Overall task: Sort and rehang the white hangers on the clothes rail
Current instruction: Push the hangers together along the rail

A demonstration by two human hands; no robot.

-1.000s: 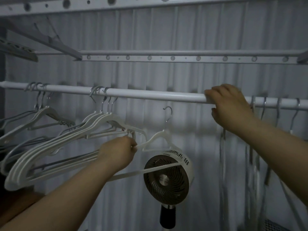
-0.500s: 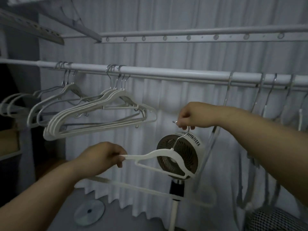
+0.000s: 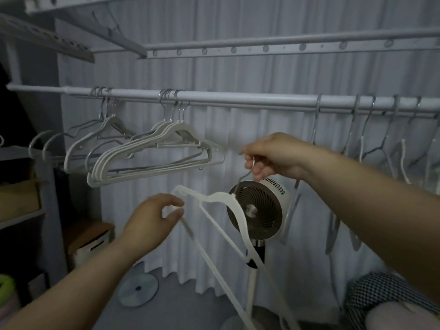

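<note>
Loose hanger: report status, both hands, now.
Right hand pinches the hook of the white hanger, tilted, off the rail. Left hand at its lower bar, grip blurred. Fan behind, not blocking.

We see a round white fan (image 3: 256,210) on a pole stand before a pleated white curtain (image 3: 238,72), a shiny disc (image 3: 138,290) on the grey floor (image 3: 181,303) left of the pole, and a cardboard box (image 3: 19,198) on a shelf (image 3: 21,217) at left
</note>
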